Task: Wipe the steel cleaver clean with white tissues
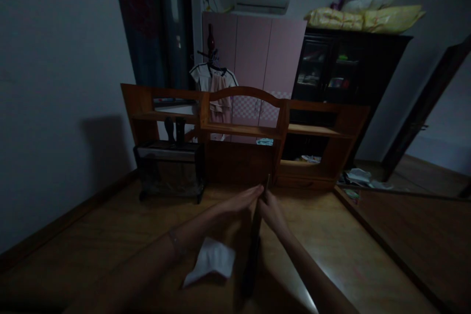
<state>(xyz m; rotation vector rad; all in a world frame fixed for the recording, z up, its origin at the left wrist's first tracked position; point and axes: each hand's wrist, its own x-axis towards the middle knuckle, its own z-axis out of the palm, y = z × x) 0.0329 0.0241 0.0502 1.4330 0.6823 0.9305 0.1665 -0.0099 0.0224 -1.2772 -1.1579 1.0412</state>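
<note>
A long, dark, slender object [253, 250] runs from between my hands down toward the bottom of the view, with a thin tip pointing up past my fingers. The dim light hides its exact kind. My right hand [271, 209] is closed around its upper part. My left hand [243, 199] has its fingers stretched out together, their tips touching the object's left side near the top. A creased white sheet of paper or cloth [214, 258] lies on the wooden surface [309, 235], below my left forearm.
Ahead stands a wooden shelf unit [243, 131] with an arched middle. A dark box-like appliance [169, 169] stands at its left, with a hairbrush [170, 129] and another dark item on top. A raised wooden edge [382, 243] runs along the right. Pink cabinets [253, 54] rise behind.
</note>
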